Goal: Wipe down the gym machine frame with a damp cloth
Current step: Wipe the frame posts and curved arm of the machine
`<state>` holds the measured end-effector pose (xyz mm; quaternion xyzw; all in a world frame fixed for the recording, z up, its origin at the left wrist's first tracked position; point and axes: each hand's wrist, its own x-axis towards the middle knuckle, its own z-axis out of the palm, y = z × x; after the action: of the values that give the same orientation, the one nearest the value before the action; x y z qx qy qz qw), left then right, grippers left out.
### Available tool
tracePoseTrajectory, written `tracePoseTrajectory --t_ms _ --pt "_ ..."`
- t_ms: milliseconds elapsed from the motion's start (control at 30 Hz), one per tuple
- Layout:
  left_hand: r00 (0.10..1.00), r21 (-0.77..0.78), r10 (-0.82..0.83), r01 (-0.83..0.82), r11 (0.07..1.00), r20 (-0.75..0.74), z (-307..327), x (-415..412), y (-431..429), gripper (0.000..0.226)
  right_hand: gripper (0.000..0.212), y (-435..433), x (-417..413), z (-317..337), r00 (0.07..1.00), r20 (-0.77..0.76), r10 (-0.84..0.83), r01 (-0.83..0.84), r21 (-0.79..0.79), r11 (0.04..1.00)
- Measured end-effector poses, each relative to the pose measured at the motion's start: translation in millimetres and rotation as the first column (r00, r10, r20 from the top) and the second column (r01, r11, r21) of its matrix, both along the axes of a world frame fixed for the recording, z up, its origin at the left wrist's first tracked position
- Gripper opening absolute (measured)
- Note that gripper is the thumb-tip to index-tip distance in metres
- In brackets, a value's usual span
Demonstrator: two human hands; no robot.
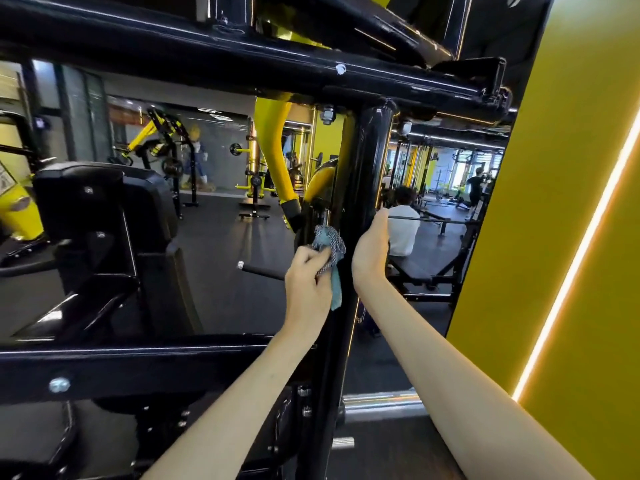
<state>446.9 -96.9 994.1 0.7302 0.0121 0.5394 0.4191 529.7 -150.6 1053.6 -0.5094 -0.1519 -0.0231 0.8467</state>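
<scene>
Seen through the remote head camera, my left hand (308,282) clamped a bunched blue-and-grey cloth (329,249) in curled fingers. It pressed the cloth against the left face of the upright post (367,161) of the black gym machine frame (207,53). A blue tail of the cloth hung down along the post, just beside my wrist. My right hand (370,252) wrapped the same post from the right at about the same height, thumb raised and fingers curled out of sight behind the tube. The two hands sat close together with the post between them, well above the lower crossbar (138,362).

To the left, behind the frame, stood a black padded seat (104,199), and a yellow curved arm (277,161) dropped beside the post. Beyond my right hand a seated person in a white shirt (403,233) faced away across the gym floor. A yellow wall (554,168) with a glowing light strip (571,258) filled the right edge.
</scene>
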Motion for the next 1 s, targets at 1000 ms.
tracePoseTrajectory --t_ms 1000 --pt "0.926 0.179 -0.206 0.155 0.972 0.315 78 29 32 0.029 0.053 5 -24 7 0.965 0.135 -0.226 0.221 0.048 0.974"
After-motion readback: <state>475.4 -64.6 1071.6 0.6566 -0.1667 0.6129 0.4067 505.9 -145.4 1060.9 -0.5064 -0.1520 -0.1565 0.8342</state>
